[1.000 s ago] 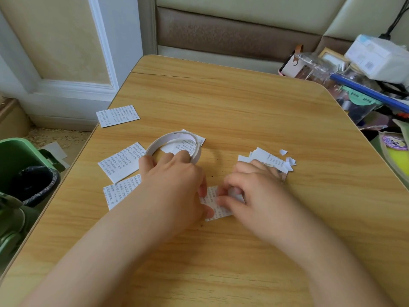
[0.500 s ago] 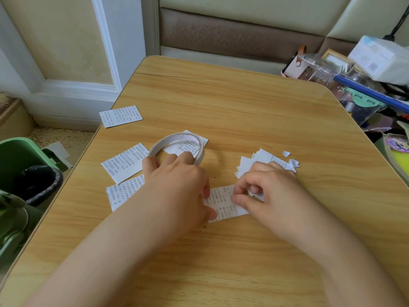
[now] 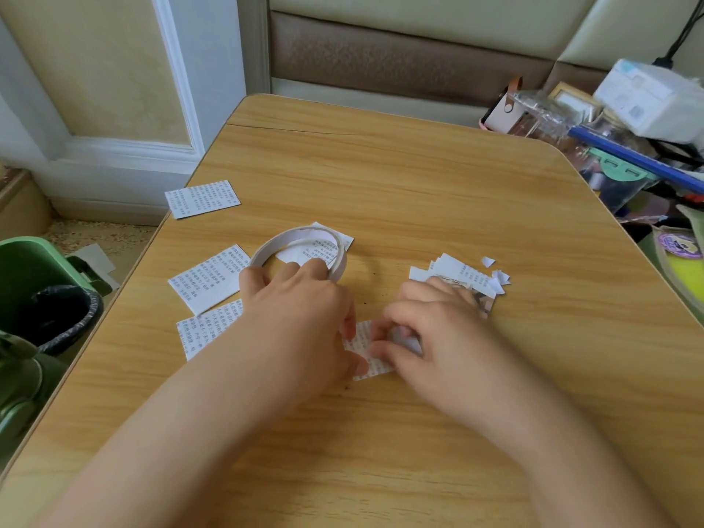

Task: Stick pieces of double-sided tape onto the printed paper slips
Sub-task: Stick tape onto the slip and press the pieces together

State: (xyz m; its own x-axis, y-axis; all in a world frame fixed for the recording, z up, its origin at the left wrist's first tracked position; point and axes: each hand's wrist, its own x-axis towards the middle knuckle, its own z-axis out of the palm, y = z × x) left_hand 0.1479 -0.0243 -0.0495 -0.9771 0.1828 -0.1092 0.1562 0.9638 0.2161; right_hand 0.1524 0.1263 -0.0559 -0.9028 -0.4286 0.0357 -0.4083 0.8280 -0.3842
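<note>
A white ring of double-sided tape (image 3: 266,253) lies on the wooden table (image 3: 419,192). My left hand (image 3: 301,318) grips its near rim, fingers curled over it, while the thumb presses a printed paper slip (image 3: 364,342) flat. My right hand (image 3: 430,329) has curled fingers on the same slip and pinches a small white piece of tape (image 3: 405,337) against it. Most of that slip is hidden by both hands. More printed slips lie at the left (image 3: 205,280), under my left forearm (image 3: 198,329) and at the far left edge (image 3: 202,198).
A heap of cut slips and paper scraps (image 3: 464,278) lies just beyond my right hand. A green bin with a black liner (image 3: 42,299) stands left of the table. Cluttered boxes and bags (image 3: 628,146) crowd the right edge. A padded bench back is behind.
My right hand moved left from the slip's right end toward my left thumb, covering more of the slip. My left hand and the tape roll stayed put.
</note>
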